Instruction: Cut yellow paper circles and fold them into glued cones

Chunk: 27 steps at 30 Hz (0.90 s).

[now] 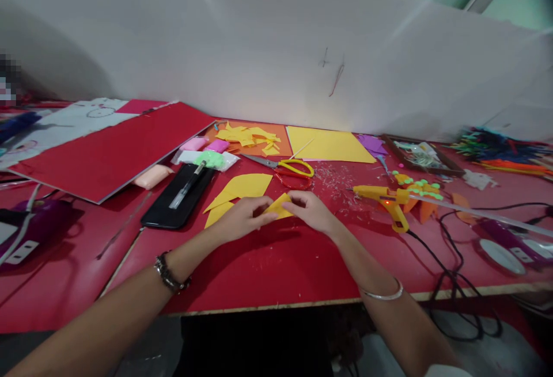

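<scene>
Between both hands is a small piece of yellow craft sheet (280, 206), held just above the red table. My left hand (247, 216) pinches its left side, fingers curled and thumb along the lower edge. Gripping its right end is my right hand (311, 210), with thumb and fingers closed on it. Cut yellow sheets (248, 184) lie flat on the table behind my left hand. Scissors (280, 165) with yellow and red handles rest beyond the hands, their blades toward the left. A yellow glue gun (386, 195) lies to the right, its small orange light lit.
A black phone-like slab (179, 198) with a pen on it lies left. Behind are yellow scraps (248, 134), a yellow sheet (332, 145) and clay packets (211, 158). A red board (121, 149) leans far left. Black cables (451, 262) hang over the right front edge.
</scene>
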Each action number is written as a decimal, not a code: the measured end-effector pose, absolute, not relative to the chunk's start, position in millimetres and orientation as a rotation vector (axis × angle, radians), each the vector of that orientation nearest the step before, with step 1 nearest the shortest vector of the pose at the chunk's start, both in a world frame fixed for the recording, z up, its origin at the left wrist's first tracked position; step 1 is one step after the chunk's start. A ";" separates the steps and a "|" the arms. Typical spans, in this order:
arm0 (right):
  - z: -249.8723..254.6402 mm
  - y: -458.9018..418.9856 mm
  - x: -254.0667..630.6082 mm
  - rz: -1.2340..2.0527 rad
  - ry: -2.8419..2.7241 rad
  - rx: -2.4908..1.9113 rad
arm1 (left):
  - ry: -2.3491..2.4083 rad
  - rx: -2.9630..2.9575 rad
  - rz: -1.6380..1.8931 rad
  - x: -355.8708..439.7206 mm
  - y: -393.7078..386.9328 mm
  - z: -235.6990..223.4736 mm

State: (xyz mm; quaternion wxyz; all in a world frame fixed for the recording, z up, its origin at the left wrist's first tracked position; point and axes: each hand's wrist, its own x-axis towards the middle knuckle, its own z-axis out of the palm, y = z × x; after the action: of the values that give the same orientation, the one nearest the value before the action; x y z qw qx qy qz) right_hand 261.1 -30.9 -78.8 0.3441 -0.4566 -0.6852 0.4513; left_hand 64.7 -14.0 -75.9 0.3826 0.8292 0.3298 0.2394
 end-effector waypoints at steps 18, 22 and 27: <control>-78.5 -30.2 265.1 1.172 -1.816 -1.213 | 0.895 2.117 0.863 66.5 -10.9 -82.6; -79.0 -29.7 264.1 1.182 -1.844 -1.211 | 0.933 2.079 0.794 67.9 -12.2 -83.1; -76.3 -29.7 265.3 1.148 -1.764 -1.219 | 1.045 1.979 0.885 64.7 -10.5 -82.4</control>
State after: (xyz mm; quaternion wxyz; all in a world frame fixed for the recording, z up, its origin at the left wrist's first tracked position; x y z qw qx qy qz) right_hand 265.3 -29.7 -76.3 0.3474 -0.4700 -0.6801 0.4425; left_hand 64.7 -10.5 -82.4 0.3593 0.7674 0.4052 0.3433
